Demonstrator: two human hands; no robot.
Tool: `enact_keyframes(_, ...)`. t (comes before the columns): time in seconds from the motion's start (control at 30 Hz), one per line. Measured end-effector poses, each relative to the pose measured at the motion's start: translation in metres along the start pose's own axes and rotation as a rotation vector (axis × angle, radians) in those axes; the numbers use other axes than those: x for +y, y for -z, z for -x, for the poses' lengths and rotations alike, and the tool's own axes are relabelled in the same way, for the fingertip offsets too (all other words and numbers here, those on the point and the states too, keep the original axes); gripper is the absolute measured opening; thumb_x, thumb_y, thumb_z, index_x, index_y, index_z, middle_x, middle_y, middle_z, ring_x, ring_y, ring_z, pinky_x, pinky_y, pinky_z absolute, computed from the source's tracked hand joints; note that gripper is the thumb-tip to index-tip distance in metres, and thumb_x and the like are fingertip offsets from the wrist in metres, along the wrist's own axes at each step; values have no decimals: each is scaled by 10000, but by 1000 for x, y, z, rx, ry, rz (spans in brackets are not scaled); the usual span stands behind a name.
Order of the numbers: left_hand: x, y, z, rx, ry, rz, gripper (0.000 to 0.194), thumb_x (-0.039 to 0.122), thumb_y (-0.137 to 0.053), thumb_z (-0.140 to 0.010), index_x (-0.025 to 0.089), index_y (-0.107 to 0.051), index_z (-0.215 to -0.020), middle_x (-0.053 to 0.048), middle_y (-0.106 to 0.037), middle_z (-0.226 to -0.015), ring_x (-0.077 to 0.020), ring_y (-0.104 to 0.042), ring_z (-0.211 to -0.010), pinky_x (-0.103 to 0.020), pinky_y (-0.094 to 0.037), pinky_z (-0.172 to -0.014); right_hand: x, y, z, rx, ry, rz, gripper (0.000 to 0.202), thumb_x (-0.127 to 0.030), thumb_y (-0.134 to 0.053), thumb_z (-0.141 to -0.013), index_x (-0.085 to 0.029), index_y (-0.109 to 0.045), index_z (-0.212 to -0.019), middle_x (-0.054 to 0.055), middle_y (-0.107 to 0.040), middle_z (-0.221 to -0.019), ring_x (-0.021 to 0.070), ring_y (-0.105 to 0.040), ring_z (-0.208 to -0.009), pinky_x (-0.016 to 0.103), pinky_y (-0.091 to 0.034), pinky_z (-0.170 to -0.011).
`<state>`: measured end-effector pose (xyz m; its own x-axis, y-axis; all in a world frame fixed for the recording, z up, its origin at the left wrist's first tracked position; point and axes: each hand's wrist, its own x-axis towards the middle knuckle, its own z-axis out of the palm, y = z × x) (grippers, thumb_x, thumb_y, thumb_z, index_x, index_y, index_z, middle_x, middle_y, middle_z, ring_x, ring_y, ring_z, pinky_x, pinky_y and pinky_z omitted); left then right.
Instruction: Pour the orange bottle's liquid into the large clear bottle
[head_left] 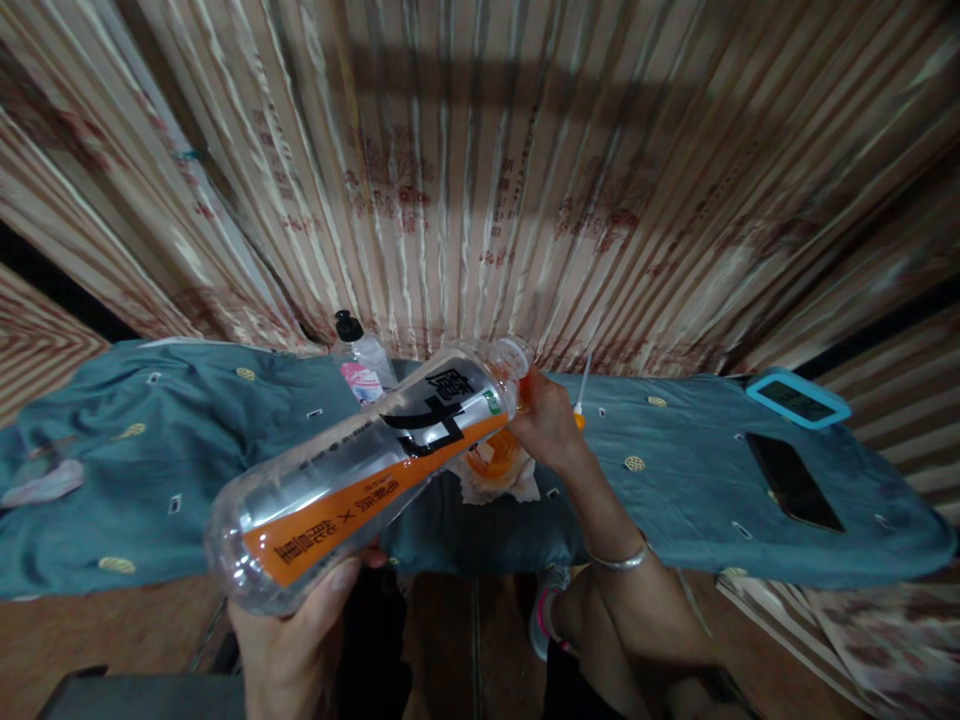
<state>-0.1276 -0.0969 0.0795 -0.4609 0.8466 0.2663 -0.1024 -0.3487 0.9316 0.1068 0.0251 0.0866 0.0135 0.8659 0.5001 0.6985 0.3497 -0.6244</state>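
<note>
A large clear plastic bottle (pixel 352 460) with a silver and orange label lies tilted across the middle, its neck up to the right. It looks empty. My left hand (pixel 300 610) is closed around its base from below. At the neck (pixel 514 357), my right hand (pixel 549 420) is closed, its fingers on a small orange piece (pixel 526 388) that they mostly cover; whether they also touch the neck I cannot tell. Partly hidden behind the bottle, a round orange translucent thing (pixel 495 462) rests on a crumpled white tissue (pixel 517 492).
A pump-top bottle (pixel 361 365) stands behind on the blue-green cloth (pixel 660 500). A thin white stick with an orange end (pixel 581 405) is right of my hand. Farther right are a black phone (pixel 795 482) and a blue-framed digital clock (pixel 799 398). A pleated curtain (pixel 480 180) hangs behind.
</note>
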Motion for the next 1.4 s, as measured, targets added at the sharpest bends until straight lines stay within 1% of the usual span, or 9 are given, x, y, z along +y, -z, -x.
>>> enact_keyframes(0.07,2,-1,0,7,12,8,439,412,-932,-630,212,-783,-990,-30,-750,-693,-228,-679,-505,-300,-597,-503,0,0,0,0,-6,-2,287,-416,-701,-876,-201,-699,-1067,87,-818,-944,301,-783,-848,337,-548,-716)
enact_keyframes(0.17,4,-4,-2,-8,16,32,377,417,-942,-611,218,-771,-882,-18,-726,-647,-217,-660,-504,-293,-581,-493,0,1,0,-5,1,-8,269,-384,-697,-867,-200,-696,-1063,86,-817,-951,301,-785,-862,336,-551,-728)
enact_keyframes(0.33,8,-9,1,18,40,35,364,392,-939,-612,218,-774,-886,-15,-732,-671,-198,-656,-542,-273,-574,-513,-1,1,0,-5,15,-23,288,-396,-702,-872,-202,-696,-1085,94,-819,-1000,304,-787,-896,338,-556,-745)
enact_keyframes(0.5,9,-9,6,58,73,11,311,419,-929,-622,213,-757,-779,-12,-736,-694,-187,-665,-572,-272,-582,-557,-1,2,0,-22,9,-7,295,-401,-696,-882,-197,-696,-1094,99,-814,-984,312,-788,-900,343,-557,-741)
enact_keyframes(0.7,8,-8,2,30,46,38,419,372,-929,-598,234,-755,-954,11,-712,-653,-196,-632,-533,-286,-547,-521,-1,1,0,-8,12,7,274,-412,-662,-908,-197,-690,-1076,102,-809,-955,303,-781,-854,342,-546,-728)
enact_keyframes(0.83,7,-6,2,33,47,4,367,401,-926,-635,243,-774,-929,14,-726,-686,-191,-653,-571,-276,-559,-545,0,2,0,-24,-4,26,256,-402,-695,-867,-203,-672,-1027,86,-794,-883,295,-766,-806,329,-530,-694)
enact_keyframes(0.97,3,0,3,-5,23,-26,270,421,-937,-645,225,-763,-709,-19,-721,-668,-208,-667,-565,-298,-581,-545,0,2,0,-35,-14,23,257,-405,-684,-872,-202,-666,-1027,91,-794,-893,302,-771,-831,326,-525,-695)
enact_keyframes(1.13,3,2,5,24,45,-25,297,430,-940,-654,211,-785,-782,-36,-747,-727,-211,-690,-605,-294,-608,-577,-2,2,0,-22,-8,12,277,-438,-669,-894,-202,-670,-1039,93,-802,-922,302,-777,-853,327,-531,-708)
enact_keyframes(1.4,4,2,-3,-88,-41,-18,236,385,-922,-677,217,-768,-742,-38,-716,-633,-222,-665,-514,-304,-584,-504,-1,2,0,-16,-4,15,261,-407,-690,-881,-211,-681,-1053,92,-813,-948,307,-779,-867,328,-534,-706)
